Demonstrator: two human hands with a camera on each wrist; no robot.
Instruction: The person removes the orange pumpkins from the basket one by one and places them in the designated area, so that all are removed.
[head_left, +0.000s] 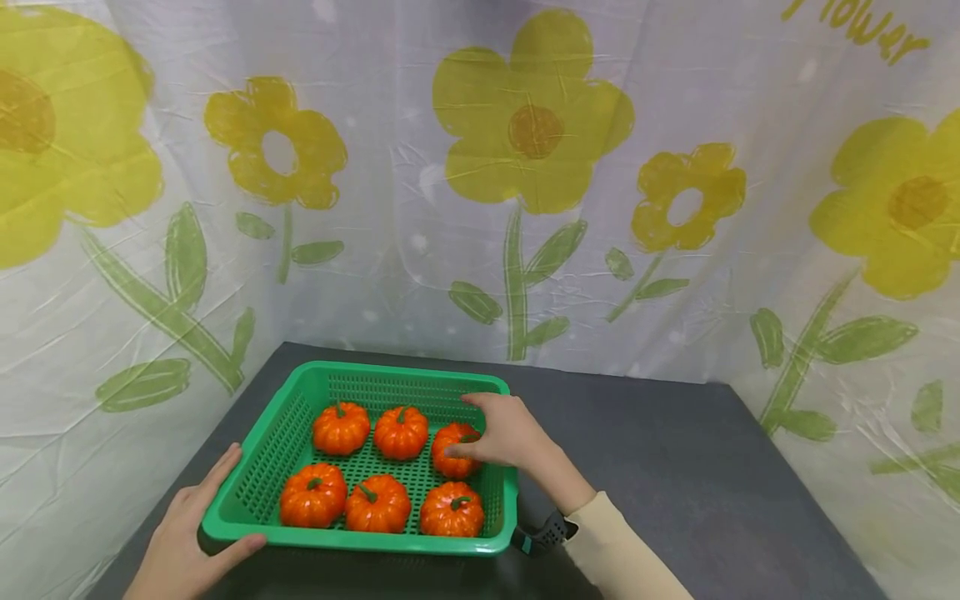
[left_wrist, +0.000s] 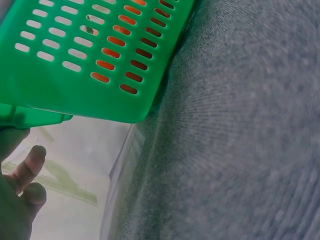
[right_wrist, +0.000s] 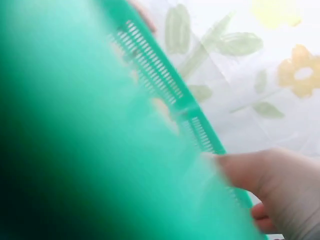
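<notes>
The green slotted basket (head_left: pixel 300 433) sat on the dark grey table (head_left: pixel 675 467) and held six small orange pumpkins in two rows. The right hand (head_left: pixel 502 433) reached over the basket's right wall, fingers curled around the back-row pumpkin (head_left: pixel 450 446) nearest that wall. The left hand (head_left: pixel 187 537) gripped the basket's near-left corner, thumb along its front rim.

Green slotted basket (left_wrist: pixel 75 60), grey tabletop (left_wrist: pixel 235 150), fingertips (left_wrist: pixel 32 157) below
</notes>
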